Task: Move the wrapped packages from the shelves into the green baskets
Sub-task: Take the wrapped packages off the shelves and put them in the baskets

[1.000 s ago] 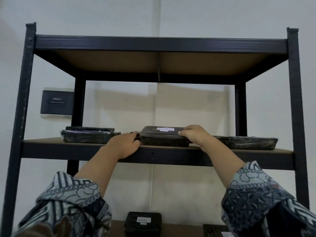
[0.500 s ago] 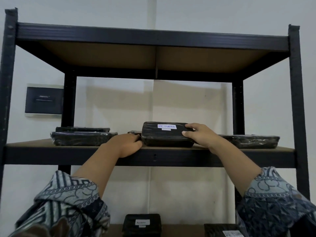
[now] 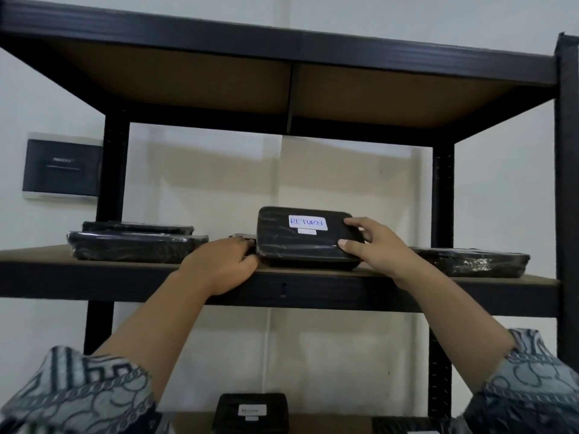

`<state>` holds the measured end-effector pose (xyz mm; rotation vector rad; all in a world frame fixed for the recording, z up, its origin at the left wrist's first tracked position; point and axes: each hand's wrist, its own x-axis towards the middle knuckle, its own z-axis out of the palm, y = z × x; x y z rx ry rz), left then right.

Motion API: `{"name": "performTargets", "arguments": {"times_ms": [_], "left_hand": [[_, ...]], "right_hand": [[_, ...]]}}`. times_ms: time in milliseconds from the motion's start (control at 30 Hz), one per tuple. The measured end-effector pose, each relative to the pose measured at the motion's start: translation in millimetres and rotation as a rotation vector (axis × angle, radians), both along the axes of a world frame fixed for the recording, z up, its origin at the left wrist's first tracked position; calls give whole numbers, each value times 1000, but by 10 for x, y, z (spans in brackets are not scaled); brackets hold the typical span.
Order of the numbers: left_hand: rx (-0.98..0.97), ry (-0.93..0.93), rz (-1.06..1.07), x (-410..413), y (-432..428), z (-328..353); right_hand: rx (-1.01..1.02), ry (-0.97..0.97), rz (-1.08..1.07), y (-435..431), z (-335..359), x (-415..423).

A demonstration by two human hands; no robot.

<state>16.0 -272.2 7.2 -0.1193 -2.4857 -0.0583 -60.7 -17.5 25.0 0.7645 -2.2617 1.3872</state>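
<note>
In the head view I saw the labelled package tipped up at the front edge of the shelf, left hand clasping its left end, right hand pinching its right end; I judged it stiff, light, slick-wrapped, best gripped by both ends.

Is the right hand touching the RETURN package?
Touching. The head view shows the right hand gripping the RETURN package, fingers over its right end, thumb on its front edge.
</note>
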Motion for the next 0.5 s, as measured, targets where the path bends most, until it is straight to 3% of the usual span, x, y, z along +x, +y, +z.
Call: {"name": "performTargets", "arguments": {"times_ms": [267,500], "left_hand": [[-42,244,-4,-34,-5,-113],[-25,403,52,-53,15,-280]], "right_hand": [[-260,152,71,81,-172,179],[-391,162,45,158,-323,376]]}}
